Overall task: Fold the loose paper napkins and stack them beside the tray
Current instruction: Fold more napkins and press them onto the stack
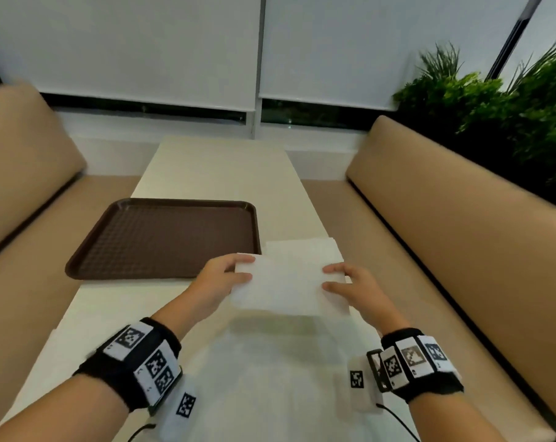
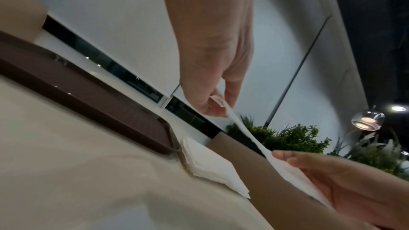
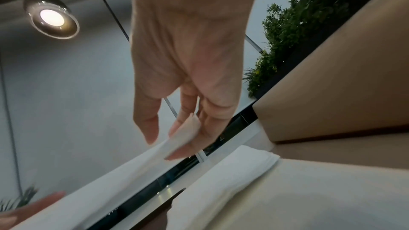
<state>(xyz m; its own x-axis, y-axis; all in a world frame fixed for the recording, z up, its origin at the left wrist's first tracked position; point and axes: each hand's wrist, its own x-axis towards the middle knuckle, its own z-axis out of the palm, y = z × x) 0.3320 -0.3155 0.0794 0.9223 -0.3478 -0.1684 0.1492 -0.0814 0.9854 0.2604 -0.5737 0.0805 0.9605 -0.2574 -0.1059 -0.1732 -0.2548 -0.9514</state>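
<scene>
- Pinched at its two short ends, a thin, soft white paper napkin is held above the table, with the left hand and right hand each clamped on it between thumb and fingers.
- Its rectangular sheet is stretched flat, long axis running left to right.
- A stack of folded napkins lies beneath it, just beside the brown waffle-textured tray.
- Tan padded benches flank the table.
</scene>
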